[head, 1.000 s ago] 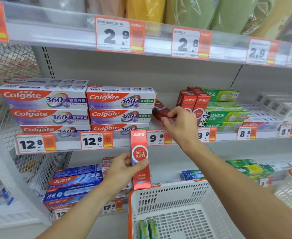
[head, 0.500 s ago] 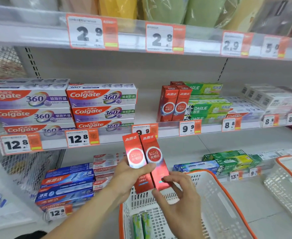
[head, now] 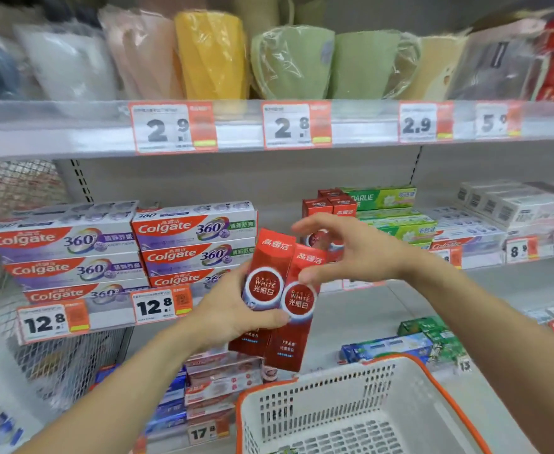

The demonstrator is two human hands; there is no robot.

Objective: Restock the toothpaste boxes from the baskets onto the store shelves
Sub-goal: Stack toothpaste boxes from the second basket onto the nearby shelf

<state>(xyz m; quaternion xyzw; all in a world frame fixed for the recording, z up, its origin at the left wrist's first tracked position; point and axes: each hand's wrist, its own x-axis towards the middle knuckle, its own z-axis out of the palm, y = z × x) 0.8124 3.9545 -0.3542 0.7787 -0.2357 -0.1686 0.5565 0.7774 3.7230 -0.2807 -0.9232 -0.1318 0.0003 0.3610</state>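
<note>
While the left hand (head: 236, 309) grips two red toothpaste boxes (head: 280, 299) upright and side by side, thumb across their fronts and fingers curled behind, the right hand (head: 351, 250) is positioned just right of the boxes' upper ends. The right hand's fingers (head: 315, 224) are spread and loosely curved above, with the thumb (head: 315, 273) lying against the right box near its top edge; whether the hand actually pinches that box cannot be determined. The two boxes are held in the air in front of the middle shelf (head: 400, 276), above the near-left corner of the white basket (head: 351, 404). The basket has an orange rim and perforated walls.

Relative to the held boxes:
- Directly behind them, on the middle shelf, further red boxes (head: 329, 204) stand upright.
- To the left, Colgate 360 boxes (head: 131, 247) lie stacked flat in two columns on the same shelf.
- To the right, behind the right hand, green Darlie boxes (head: 387, 198) lie stacked.
- Below and to the left, a price tag (head: 161, 304) reading 12.8 is mounted on the shelf edge.
- Above, wrapped cups (head: 302, 60) stand in a row on the top shelf.
</note>
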